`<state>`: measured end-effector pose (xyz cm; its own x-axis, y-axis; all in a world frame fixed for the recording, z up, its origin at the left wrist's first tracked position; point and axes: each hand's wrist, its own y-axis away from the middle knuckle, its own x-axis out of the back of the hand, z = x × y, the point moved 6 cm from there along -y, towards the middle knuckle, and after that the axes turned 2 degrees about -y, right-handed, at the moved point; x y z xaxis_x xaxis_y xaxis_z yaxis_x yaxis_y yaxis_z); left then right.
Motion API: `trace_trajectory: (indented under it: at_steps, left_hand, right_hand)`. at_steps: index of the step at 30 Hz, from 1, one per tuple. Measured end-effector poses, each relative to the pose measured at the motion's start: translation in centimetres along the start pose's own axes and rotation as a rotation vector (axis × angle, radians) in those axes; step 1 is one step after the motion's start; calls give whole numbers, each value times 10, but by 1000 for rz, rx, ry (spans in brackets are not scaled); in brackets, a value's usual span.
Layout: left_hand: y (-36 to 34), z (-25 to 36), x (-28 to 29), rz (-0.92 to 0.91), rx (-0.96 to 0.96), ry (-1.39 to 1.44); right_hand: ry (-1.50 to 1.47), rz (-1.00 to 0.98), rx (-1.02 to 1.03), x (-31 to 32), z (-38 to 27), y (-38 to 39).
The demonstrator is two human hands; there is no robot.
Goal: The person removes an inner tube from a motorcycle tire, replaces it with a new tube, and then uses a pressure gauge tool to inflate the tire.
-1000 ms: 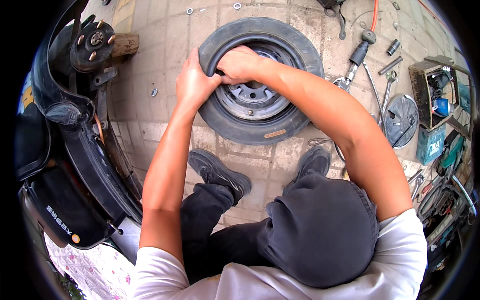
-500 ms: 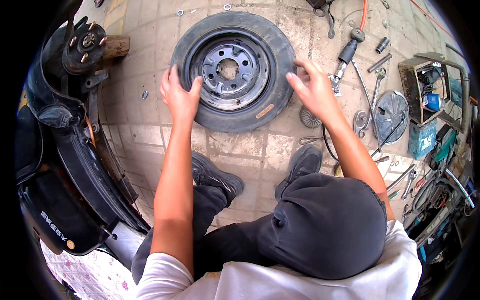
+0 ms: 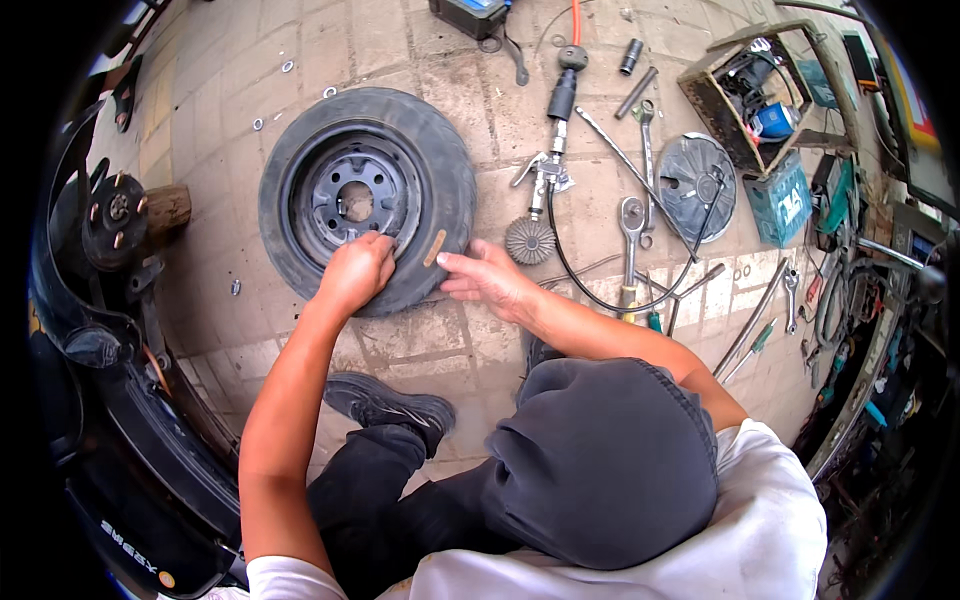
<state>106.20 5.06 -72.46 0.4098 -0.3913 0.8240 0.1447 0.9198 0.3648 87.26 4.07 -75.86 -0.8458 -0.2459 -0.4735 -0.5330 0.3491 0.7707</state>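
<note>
A wheel, its black tyre (image 3: 445, 175) on a dark steel rim (image 3: 335, 180), lies flat on the paving in front of me. My left hand (image 3: 358, 272) is closed, its fingers pinched together over the near inner edge of the rim. What those fingers hold, if anything, is hidden under them. Beside the tyre's near right edge is my right hand (image 3: 487, 282), open, fingers spread and thumb tip at the sidewall. An orange-brown label (image 3: 435, 248) on the sidewall lies just by that thumb.
At left stands a vehicle's wheel hub (image 3: 115, 215) with studs, by a wooden block (image 3: 168, 207). To the right lie an air gun (image 3: 548, 170) with hose, a ratchet (image 3: 631, 240), a round metal cover (image 3: 697, 188) and a tool crate (image 3: 745, 95). Small nuts (image 3: 258, 124) are scattered around the wheel.
The view has shifted right. My left hand has gone from the tyre's left side to the rim's near inner edge and closed. My right hand has come down along the tyre's right side.
</note>
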Motion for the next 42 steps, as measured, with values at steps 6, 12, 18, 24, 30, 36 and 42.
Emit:
trace_trajectory:
  at_steps: [6, 12, 18, 24, 30, 36, 42]
  left_hand:
    - [-70, 35, 32, 322, -76, 14]
    - [-65, 22, 15, 249, 111, -44]
    - [-29, 14, 23, 410, 129, 78]
    - [17, 39, 16, 392, 184, -117]
    - [18, 35, 8, 227, 215, -57]
    - [32, 31, 3, 282, 272, -35]
    - [40, 28, -32, 180, 320, -136]
  right_hand:
    - [256, 222, 453, 57, -89, 9]
    - [1500, 1044, 774, 173, -152, 60]
    - [1723, 924, 527, 204, -146, 46]
    - [1301, 809, 953, 170, -178, 81]
    - [1411, 317, 903, 62, -200, 55]
    - [1194, 102, 793, -16, -201, 34]
    - [754, 73, 732, -42, -169, 54]
